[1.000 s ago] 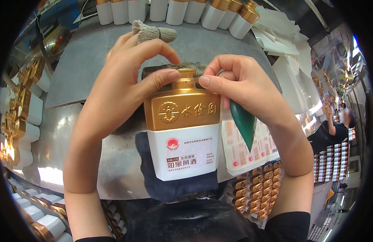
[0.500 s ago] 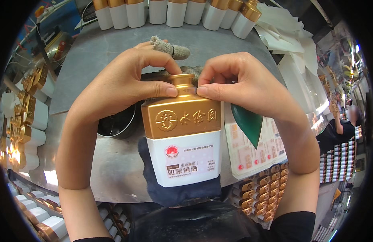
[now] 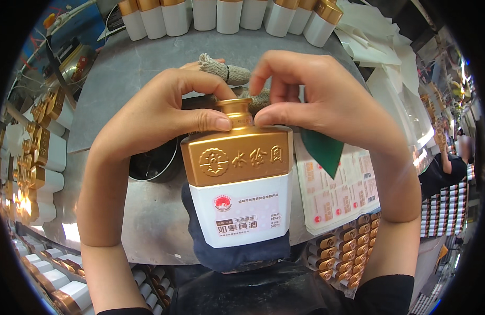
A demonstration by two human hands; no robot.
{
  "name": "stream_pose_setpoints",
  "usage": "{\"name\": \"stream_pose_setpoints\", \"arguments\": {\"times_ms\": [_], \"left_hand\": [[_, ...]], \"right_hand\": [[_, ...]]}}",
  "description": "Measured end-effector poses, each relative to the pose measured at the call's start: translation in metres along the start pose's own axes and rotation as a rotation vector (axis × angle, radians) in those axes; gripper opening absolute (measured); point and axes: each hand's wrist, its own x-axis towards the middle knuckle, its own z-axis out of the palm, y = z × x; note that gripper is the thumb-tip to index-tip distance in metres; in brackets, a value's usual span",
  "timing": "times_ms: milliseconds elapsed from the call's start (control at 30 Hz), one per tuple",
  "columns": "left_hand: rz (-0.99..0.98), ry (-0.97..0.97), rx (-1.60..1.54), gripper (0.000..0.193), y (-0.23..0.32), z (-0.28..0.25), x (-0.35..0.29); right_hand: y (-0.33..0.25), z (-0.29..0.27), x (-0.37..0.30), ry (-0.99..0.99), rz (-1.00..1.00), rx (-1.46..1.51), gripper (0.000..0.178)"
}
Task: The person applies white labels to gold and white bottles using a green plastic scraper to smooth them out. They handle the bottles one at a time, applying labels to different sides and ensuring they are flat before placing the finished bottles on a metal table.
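A gold-and-white flask-shaped bottle (image 3: 242, 210) leans toward me with its lower part over a dark blue cloth (image 3: 195, 231). My left hand (image 3: 169, 100) grips its gold neck, thumb in front and index finger at the rim. A grey knitted finger sleeve (image 3: 237, 74) with a black band extends from that hand's farther fingers. My right hand (image 3: 316, 94) has its thumb against a small strip on the neck, with the index finger raised and blurred. From under its curled fingers sticks a green pointed piece (image 3: 324, 152), apparently held in the palm.
Printed label sheets (image 3: 337, 194) lie to the right of the bottle. At the left stands a dark round container (image 3: 153, 160). Several similar bottles (image 3: 229, 16) line the table's far edge. More bottles (image 3: 48, 147) stand at the left, and a person (image 3: 447, 163) is at far right.
My right index finger has lifted off the neck area, while the thumb stays there. The green piece has moved up with that hand. The bottle has shifted slightly down.
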Motion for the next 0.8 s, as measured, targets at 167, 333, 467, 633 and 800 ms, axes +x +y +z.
{"name": "stream_pose_setpoints", "arguments": {"times_ms": [167, 333, 467, 633, 800], "left_hand": [[0.044, -0.013, -0.032, 0.034, 0.000, -0.001, 0.000], [0.014, 0.006, -0.062, 0.033, -0.001, 0.000, -0.002], [0.019, 0.020, -0.099, 0.032, -0.004, 0.002, -0.002], [0.015, -0.005, -0.164, 0.030, -0.010, 0.001, -0.003], [-0.018, -0.005, -0.260, 0.036, -0.011, 0.001, -0.004]], "right_hand": [[0.002, 0.001, 0.013, -0.084, 0.035, 0.019, 0.030], [0.001, -0.001, 0.018, -0.106, 0.049, 0.049, 0.026], [0.003, 0.001, 0.018, -0.108, 0.053, 0.076, 0.024], [0.008, 0.001, 0.019, -0.120, -0.016, 0.114, 0.025], [0.006, -0.005, 0.020, -0.202, 0.054, 0.134, 0.022]]}}
